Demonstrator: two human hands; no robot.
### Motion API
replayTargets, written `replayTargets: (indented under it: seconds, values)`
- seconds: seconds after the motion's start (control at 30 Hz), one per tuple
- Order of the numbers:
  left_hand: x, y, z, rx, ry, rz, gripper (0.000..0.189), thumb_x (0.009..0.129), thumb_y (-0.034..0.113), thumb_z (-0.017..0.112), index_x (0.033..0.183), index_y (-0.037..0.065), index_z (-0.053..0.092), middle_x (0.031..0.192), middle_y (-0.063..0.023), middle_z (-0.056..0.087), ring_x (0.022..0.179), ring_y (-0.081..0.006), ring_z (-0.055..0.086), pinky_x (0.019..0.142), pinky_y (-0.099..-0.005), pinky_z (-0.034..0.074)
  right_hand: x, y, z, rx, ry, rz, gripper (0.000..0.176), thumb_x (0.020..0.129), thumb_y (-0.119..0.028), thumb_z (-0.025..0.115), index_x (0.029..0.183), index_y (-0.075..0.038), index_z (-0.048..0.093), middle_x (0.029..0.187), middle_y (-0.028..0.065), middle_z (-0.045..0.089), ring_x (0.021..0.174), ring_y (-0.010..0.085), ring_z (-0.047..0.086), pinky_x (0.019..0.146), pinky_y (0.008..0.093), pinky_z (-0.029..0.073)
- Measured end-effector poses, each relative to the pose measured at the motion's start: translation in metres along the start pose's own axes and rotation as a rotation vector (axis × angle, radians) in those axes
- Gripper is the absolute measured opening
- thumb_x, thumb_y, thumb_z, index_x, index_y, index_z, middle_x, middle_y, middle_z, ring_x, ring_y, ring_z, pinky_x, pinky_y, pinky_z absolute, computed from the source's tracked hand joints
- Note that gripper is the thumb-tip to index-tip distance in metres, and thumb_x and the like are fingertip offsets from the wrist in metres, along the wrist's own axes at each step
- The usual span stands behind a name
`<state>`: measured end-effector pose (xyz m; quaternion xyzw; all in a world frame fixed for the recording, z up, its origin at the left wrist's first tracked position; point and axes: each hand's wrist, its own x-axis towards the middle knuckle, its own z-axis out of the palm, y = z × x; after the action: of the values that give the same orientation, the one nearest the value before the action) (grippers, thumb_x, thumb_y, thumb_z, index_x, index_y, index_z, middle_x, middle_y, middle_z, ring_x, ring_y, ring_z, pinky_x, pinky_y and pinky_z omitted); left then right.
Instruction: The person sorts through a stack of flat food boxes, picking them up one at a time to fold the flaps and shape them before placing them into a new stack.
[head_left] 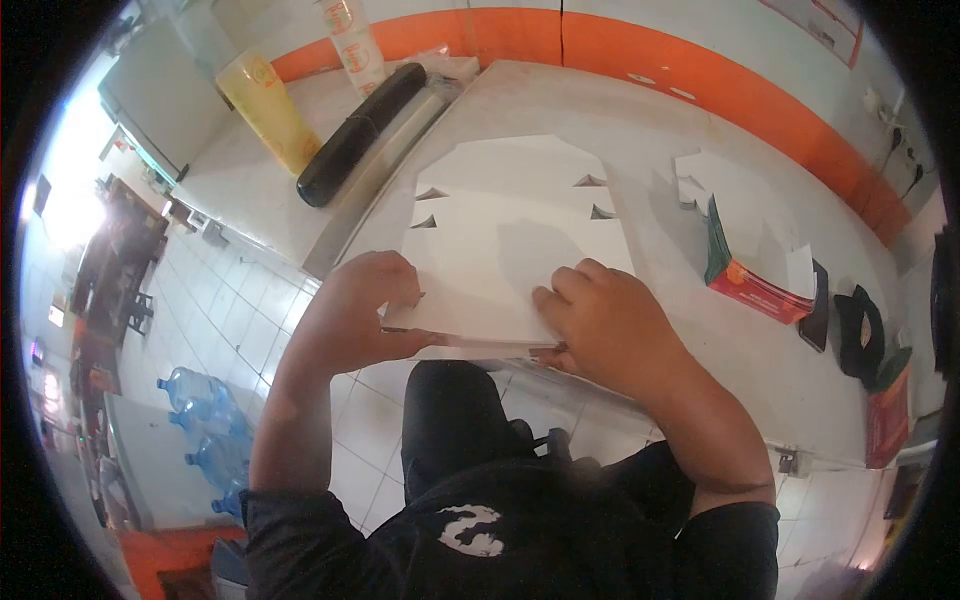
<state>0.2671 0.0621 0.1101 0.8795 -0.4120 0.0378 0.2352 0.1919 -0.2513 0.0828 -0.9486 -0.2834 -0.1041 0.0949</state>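
A white die-cut cardboard box blank (pixel 500 230) lies on the table in front of me, its far corners cut at an angle. Small triangular cut-outs show along its left and right sides. My left hand (pixel 365 305) grips the near left corner, fingers curled over the side and thumb along the front edge. At the near right corner, my right hand (pixel 612 315) has its fingers bent onto the card and its thumb by the front edge. The near edge appears folded up between the hands. What lies under the fingertips is hidden.
A printed red-and-green carton (pixel 755 290) with a white piece stands to the right, beside a dark phone-like object (pixel 816 305) and a black item (pixel 858 330). A black roll (pixel 362 135), yellow stack (pixel 268 112) and clear cups (pixel 352 45) are back left. Blue water bottles (pixel 208 430) stand lower left.
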Motion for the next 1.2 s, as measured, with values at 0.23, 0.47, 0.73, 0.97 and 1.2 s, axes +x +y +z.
replayTargets:
  seconds: [0.23,0.47,0.73,0.97,1.2]
  values:
    - [0.0,0.037,0.002,0.221,-0.082,-0.026,0.058,0.069,0.031,0.094,0.115,0.003,0.071,0.114,-0.0167,0.071,0.113,-0.0351,0.069,0.092,-0.044,0.057,0.004,-0.002,0.002,-0.065,-0.059,-0.008,0.018,0.087,-0.017,0.068,0.1,-0.004,0.073,0.102,0.0124,0.068,0.104,0.0309,0.069,0.08,0.0443,0.062]
    - [0.023,0.049,0.039,0.248,-0.18,0.013,0.034,0.085,0.029,0.081,0.108,0.006,0.072,0.104,-0.0132,0.068,0.104,-0.0352,0.069,0.086,-0.0479,0.058,0.017,-0.009,-0.006,-0.013,-0.145,0.062,0.018,0.086,-0.012,0.068,0.099,-0.001,0.074,0.101,0.0173,0.069,0.104,0.0355,0.07,0.084,0.049,0.062]
    - [0.083,-0.01,0.024,0.056,-0.475,0.013,0.031,0.094,0.034,0.072,0.089,0.003,0.073,0.103,-0.0197,0.075,0.098,-0.042,0.07,0.088,-0.052,0.056,0.095,0.039,-0.032,0.154,-0.728,0.192,0.032,0.089,-0.022,0.075,0.115,-0.003,0.073,0.105,0.0219,0.073,0.101,0.0368,0.072,0.087,0.0463,0.055]
    - [0.075,-0.01,0.094,0.546,0.069,-0.016,0.072,0.102,0.056,0.057,0.161,0.015,0.045,0.156,-0.0296,0.051,0.149,-0.0488,0.045,0.12,-0.0634,0.036,0.113,0.07,-0.004,-0.146,-0.537,0.388,0.074,0.071,-0.05,0.096,0.125,-0.008,0.069,0.117,0.017,0.076,0.114,0.0363,0.071,0.097,0.0483,0.054]
    - [0.073,-0.002,0.08,0.517,-0.105,-0.086,0.072,0.096,0.055,0.065,0.156,0.016,0.05,0.151,-0.0244,0.052,0.145,-0.0457,0.047,0.118,-0.0634,0.036,0.115,0.055,-0.01,-0.156,-0.54,0.351,0.065,0.075,-0.042,0.095,0.127,-0.013,0.068,0.122,0.0135,0.076,0.123,0.0326,0.069,0.106,0.0532,0.049]
